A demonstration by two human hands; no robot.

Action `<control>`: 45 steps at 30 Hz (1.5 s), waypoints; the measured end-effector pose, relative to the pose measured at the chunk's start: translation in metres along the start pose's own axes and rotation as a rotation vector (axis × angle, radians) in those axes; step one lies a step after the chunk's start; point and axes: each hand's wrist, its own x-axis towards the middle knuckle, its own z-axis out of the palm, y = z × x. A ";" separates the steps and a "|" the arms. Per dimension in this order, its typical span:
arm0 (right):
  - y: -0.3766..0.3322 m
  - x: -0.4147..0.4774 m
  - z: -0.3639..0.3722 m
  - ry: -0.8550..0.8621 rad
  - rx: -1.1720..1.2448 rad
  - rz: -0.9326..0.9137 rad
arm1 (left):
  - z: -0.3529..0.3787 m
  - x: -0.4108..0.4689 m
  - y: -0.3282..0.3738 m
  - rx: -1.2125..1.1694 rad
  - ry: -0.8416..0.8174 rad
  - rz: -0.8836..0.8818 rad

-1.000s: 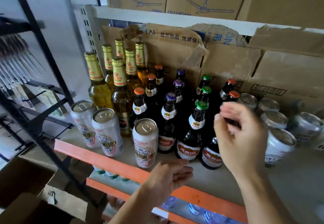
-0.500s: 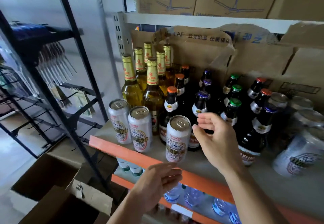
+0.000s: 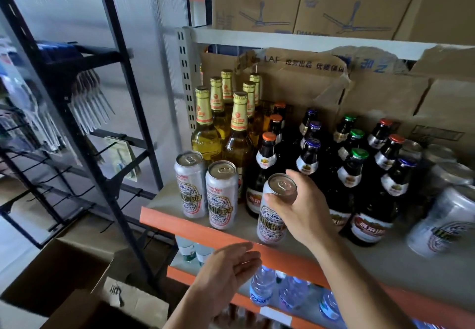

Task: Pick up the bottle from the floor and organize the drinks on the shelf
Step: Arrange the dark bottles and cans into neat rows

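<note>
At the far left we see a black wire rack (image 3: 115, 123), and below it an open cardboard box (image 3: 64, 277) on the floor. To its right begins the shelf (image 3: 180, 223) with its orange front edge. At the shelf's front left corner two white cans (image 3: 221, 195) stand upright side by side, just apart from each other. Behind them a cluster of gold-capped bottles (image 3: 239, 133) fills the back left corner. Our left hand (image 3: 226, 274) hangs just in front of the orange edge, palm up, its fingers straight and close together, holding nothing; we cannot tell whether the tips touch the edge. Right of the two cans, a third can (image 3: 270, 223) stands at the front edge, and our right hand (image 3: 303, 210) grips its top, thumb on the near rim and fingers curled round the far side. Beside and behind this can, rows of dark bottles (image 3: 349, 171) with orange, purple, green and red caps run toward the back of the shelf. At the right end more cans (image 3: 442, 223) lie blurred. On the level below, water bottles (image 3: 262, 290) show under the orange edge
</note>
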 end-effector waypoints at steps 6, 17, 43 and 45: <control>0.004 -0.014 -0.003 0.093 0.051 0.044 | 0.007 0.003 -0.006 0.059 -0.020 -0.010; 0.013 -0.028 -0.057 0.230 0.263 0.035 | 0.040 0.008 -0.002 0.071 -0.157 0.023; 0.119 -0.055 -0.189 0.446 0.303 0.193 | 0.177 0.011 -0.077 0.483 -0.461 -0.168; 0.126 -0.055 -0.198 0.460 0.305 0.206 | 0.188 0.012 -0.083 0.503 -0.462 -0.180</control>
